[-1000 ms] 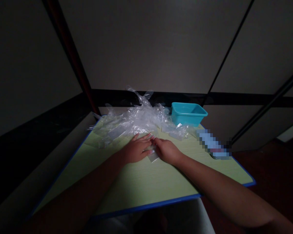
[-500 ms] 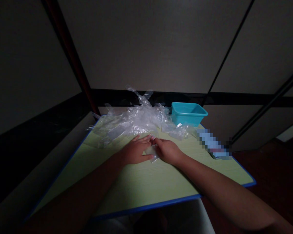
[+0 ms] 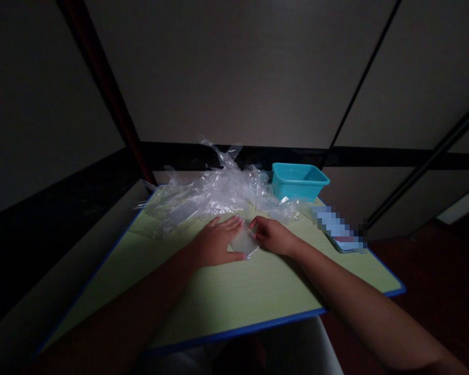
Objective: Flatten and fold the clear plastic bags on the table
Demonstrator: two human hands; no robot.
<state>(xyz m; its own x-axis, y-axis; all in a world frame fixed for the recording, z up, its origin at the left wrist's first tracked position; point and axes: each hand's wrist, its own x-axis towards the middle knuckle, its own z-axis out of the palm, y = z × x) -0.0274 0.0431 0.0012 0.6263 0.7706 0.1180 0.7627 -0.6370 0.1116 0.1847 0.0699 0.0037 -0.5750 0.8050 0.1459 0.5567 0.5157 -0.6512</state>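
Observation:
A small flat piece of clear plastic, perhaps a folded bag, lies on the table in front of me. My left hand rests flat over its left side, fingers stretched and thumb apart. At the plastic's right edge is my right hand, with its fingers curved and a gap between thumb and forefinger. I see nothing held in it, though its lower fingers are partly hidden. Just beyond both hands spreads a loose heap of crumpled clear plastic.
A turquoise plastic basin stands at the back right of the pale green table, which has a blue edge. To the right lies a flat, blurred-out item, possibly a phone. Dark panels rise behind the table.
My right hand has drawn slightly away to the right from the left fingertips, its fingers now parted. More of the small plastic piece shows. My left hand has barely moved.

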